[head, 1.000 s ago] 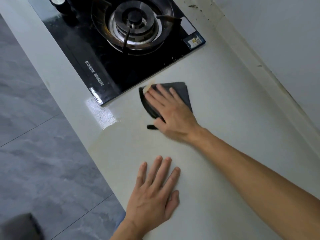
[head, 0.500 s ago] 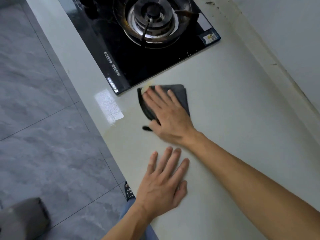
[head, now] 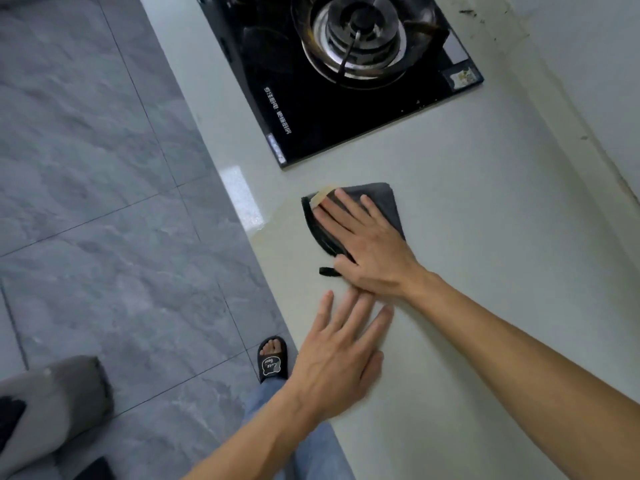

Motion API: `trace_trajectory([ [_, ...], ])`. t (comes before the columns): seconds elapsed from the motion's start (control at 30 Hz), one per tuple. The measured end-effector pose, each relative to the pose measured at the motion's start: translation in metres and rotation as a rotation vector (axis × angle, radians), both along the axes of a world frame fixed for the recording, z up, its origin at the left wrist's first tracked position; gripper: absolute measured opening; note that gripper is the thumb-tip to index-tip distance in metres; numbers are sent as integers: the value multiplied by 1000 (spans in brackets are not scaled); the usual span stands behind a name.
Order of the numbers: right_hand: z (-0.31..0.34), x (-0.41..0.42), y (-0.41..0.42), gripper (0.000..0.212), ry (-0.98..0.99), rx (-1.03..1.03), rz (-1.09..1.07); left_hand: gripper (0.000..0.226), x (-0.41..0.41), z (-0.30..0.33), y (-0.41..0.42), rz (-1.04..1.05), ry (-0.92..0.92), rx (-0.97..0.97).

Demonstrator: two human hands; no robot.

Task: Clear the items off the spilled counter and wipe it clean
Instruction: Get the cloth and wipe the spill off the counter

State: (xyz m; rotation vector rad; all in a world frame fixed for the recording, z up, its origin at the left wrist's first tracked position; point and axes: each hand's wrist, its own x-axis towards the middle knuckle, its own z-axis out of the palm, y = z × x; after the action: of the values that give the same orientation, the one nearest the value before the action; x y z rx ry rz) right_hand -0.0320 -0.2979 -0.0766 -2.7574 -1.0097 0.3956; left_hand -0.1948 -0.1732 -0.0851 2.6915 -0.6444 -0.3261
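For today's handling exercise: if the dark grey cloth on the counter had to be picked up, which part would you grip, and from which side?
Probably the small black loop sticking out of the folded dark grey cloth at its near corner, beside the right hand's thumb. It lies free on the counter, so a pinch grip from the counter's front edge reaches it; the rest is pressed flat under straight fingers.

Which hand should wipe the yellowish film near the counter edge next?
Right. The right hand already presses flat on the dark cloth, beside the film. The left hand lies flat on bare counter, holding nothing.
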Motion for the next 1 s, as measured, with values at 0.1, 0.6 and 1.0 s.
trace_trajectory([
  [0.1, 2, -21, -18, 84, 4, -14, 40, 64, -27, 1, 10, 26, 24, 33],
  [0.6, -8, 9, 60, 79, -60, 40, -75, 72, -32, -4, 14, 28, 24, 16],
  [1.0, -15, -5, 100, 78, -87, 78, 29, 58, -27, 3, 17, 5, 50, 20],
])
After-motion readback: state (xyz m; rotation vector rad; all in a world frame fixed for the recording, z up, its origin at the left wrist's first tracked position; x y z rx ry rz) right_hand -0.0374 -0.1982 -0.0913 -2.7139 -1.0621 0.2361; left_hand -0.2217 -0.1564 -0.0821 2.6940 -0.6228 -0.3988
